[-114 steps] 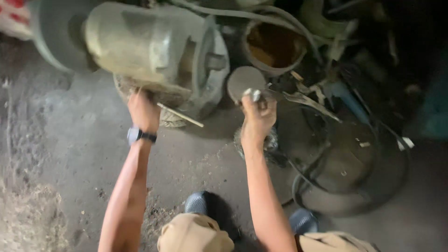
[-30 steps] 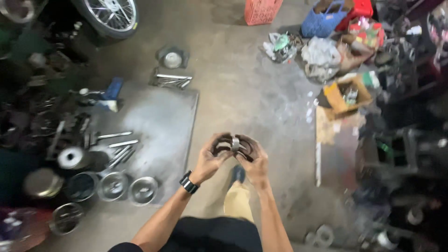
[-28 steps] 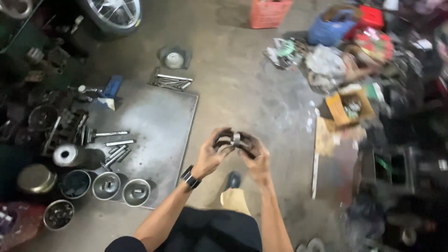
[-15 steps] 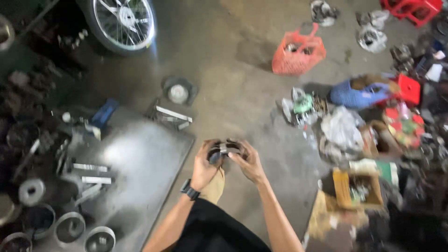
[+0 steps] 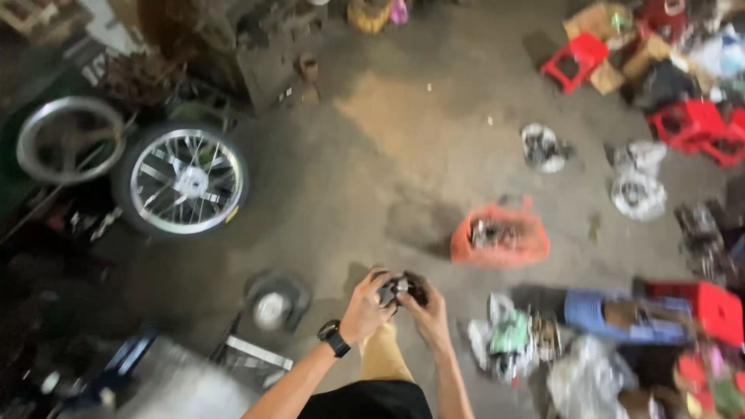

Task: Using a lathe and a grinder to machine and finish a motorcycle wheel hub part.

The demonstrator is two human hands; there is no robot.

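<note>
The concrete floor (image 5: 403, 147) spreads wide below me, stained and littered. A spoked wheel (image 5: 186, 180) with its tyre stands at the left, near a bare rim (image 5: 68, 140). An orange basket (image 5: 500, 239) of metal bits sits on the floor to the right of my hands, with red stools (image 5: 578, 60) well beyond it. My left hand (image 5: 365, 308) (a dark watch (image 5: 334, 338) on its wrist) and my right hand (image 5: 425, 310) both clasp a small round dark metal part (image 5: 400, 289), held between them in front of me, above the floor.
</note>
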